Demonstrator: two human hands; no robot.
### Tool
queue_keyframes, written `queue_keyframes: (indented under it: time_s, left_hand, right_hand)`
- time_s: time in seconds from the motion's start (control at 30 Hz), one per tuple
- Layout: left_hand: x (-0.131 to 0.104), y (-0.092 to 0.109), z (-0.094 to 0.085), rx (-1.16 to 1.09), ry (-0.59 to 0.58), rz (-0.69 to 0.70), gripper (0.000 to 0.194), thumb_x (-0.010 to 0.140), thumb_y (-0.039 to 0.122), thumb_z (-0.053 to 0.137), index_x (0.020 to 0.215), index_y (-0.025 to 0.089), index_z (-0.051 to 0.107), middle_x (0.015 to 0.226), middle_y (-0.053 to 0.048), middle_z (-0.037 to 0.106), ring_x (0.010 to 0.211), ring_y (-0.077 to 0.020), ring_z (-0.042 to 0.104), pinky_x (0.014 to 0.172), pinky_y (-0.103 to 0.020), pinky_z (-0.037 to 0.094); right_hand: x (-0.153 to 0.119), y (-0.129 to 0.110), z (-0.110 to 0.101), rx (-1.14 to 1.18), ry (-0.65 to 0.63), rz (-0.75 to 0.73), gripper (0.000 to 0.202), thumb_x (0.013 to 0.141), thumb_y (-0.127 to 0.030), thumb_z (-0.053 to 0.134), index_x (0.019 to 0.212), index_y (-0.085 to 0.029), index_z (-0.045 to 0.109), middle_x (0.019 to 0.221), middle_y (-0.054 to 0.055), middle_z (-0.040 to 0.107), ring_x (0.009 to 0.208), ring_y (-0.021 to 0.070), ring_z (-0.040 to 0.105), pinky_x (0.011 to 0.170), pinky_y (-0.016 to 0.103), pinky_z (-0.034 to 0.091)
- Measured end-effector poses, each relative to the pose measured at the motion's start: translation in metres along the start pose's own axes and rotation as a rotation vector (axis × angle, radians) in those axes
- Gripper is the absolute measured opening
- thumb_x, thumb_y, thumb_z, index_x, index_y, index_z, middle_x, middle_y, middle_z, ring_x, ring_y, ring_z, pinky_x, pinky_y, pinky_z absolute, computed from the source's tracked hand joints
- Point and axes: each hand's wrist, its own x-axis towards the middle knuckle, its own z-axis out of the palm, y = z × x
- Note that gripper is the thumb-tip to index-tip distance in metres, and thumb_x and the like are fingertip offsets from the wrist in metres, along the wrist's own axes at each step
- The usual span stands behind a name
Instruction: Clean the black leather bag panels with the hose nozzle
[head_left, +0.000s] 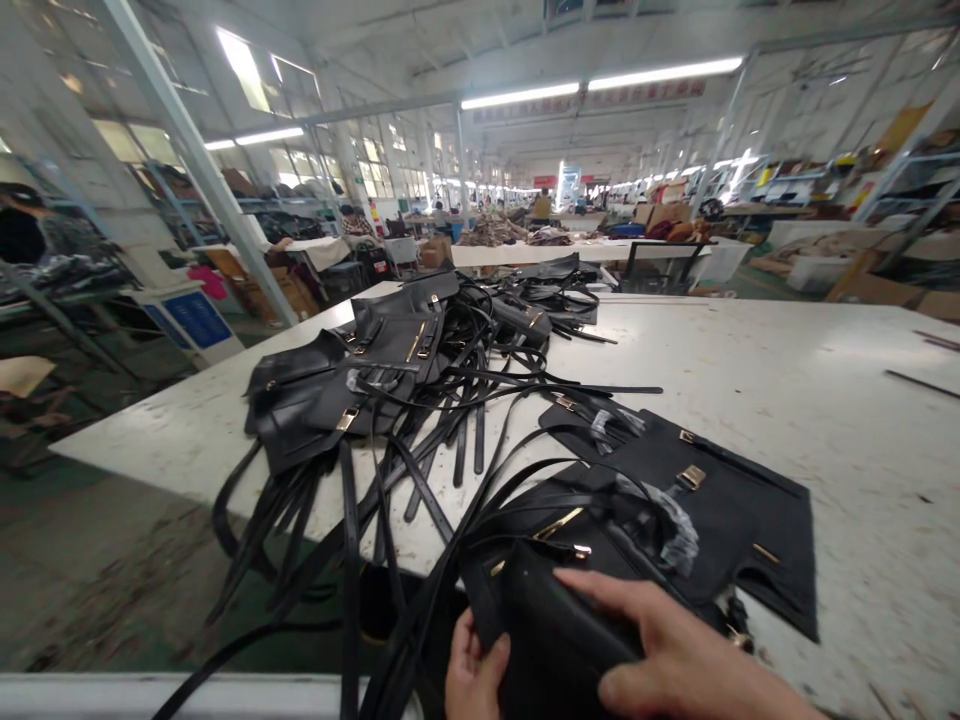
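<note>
A black leather bag piece (555,620) with gold zips and a buckle lies at the near edge of the white table. Its left edge is pinched between the thumb and fingers of my left hand (474,668). From the right, my right hand (664,640) grips the same leather bag piece, index finger along the top and thumb below; its other fingers are hidden. Long black straps (442,560) trail left from it. Just beyond, another flat black bag panel (739,490) carries a gold clasp and a plastic-wrapped handle (667,525).
A pile of black bag pieces (322,400) with loose straps spreads over the left of the table (825,360). Dark strips (922,383) lie at its right edge. Behind stand a dark-backed chair (660,265) and another table (517,256) heaped with material. People are farther back.
</note>
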Motion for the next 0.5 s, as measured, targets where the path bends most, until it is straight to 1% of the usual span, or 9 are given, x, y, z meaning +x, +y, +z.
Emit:
queue_keyframes:
  time_s: [0.1,0.17,0.23,0.3,0.37,0.43,0.5]
  left_hand:
    - [-0.003,-0.002,0.0,-0.022,-0.023,-0.052,0.053,0.046,0.026,0.074,0.094,0.02,0.054,0.088,-0.006,0.067,0.083,-0.0264,0.062,0.067,-0.033,0.049]
    - [-0.003,-0.004,-0.001,-0.032,-0.034,-0.074,0.052,0.046,0.025,0.074,0.095,0.019,0.055,0.084,-0.006,0.068,0.079,-0.0268,0.063,0.065,-0.034,0.049]
    - [0.0,-0.004,-0.002,-0.041,-0.039,-0.084,0.052,0.046,0.024,0.074,0.095,0.019,0.056,0.077,-0.004,0.068,0.076,-0.027,0.063,0.066,-0.036,0.049]
    - [0.003,-0.004,-0.002,-0.048,-0.046,-0.093,0.053,0.046,0.024,0.073,0.096,0.019,0.056,0.073,-0.003,0.068,0.076,-0.0269,0.063,0.068,-0.038,0.049]
    - [0.004,-0.006,-0.005,-0.029,-0.069,-0.11,0.051,0.048,0.028,0.073,0.096,0.019,0.057,0.075,-0.004,0.068,0.078,-0.0262,0.063,0.071,-0.038,0.048]
    - [0.001,-0.011,-0.011,0.039,-0.101,-0.145,0.047,0.05,0.036,0.072,0.092,0.018,0.06,0.077,-0.006,0.068,0.079,-0.0257,0.063,0.075,-0.038,0.047]
    - [-0.008,-0.02,-0.02,0.119,-0.119,-0.192,0.045,0.048,0.042,0.073,0.083,0.015,0.064,0.074,-0.008,0.068,0.078,-0.0264,0.063,0.076,-0.037,0.047]
  right_hand:
    - [0.022,0.013,0.021,-0.023,-0.018,-0.064,0.069,0.055,-0.005,0.055,0.12,-0.028,0.049,0.083,-0.003,0.061,0.049,0.0091,0.049,0.04,0.014,0.038]
    - [0.041,0.016,0.029,-0.017,0.005,-0.124,0.068,0.056,-0.005,0.056,0.12,-0.028,0.047,0.084,-0.004,0.061,0.047,0.0078,0.048,0.04,0.014,0.039]
    - [0.06,0.015,0.033,0.016,0.01,-0.122,0.068,0.057,-0.008,0.058,0.122,-0.027,0.045,0.088,-0.002,0.06,0.044,0.0069,0.048,0.038,0.015,0.039]
    - [0.075,0.009,0.033,0.068,-0.007,-0.11,0.069,0.059,-0.011,0.059,0.124,-0.026,0.041,0.087,0.0,0.06,0.04,0.0064,0.048,0.034,0.015,0.039]
    - [0.084,0.001,0.03,0.122,0.006,-0.161,0.069,0.061,-0.013,0.06,0.125,-0.026,0.04,0.082,-0.001,0.06,0.039,0.0064,0.048,0.033,0.015,0.039]
    - [0.085,-0.005,0.023,0.167,0.086,-0.238,0.067,0.063,-0.014,0.059,0.126,-0.027,0.039,0.079,-0.002,0.058,0.042,0.0068,0.049,0.036,0.016,0.04]
    - [0.079,-0.008,0.011,0.199,0.174,-0.268,0.066,0.066,-0.016,0.059,0.127,-0.028,0.036,0.078,-0.003,0.057,0.045,0.0077,0.051,0.039,0.017,0.042]
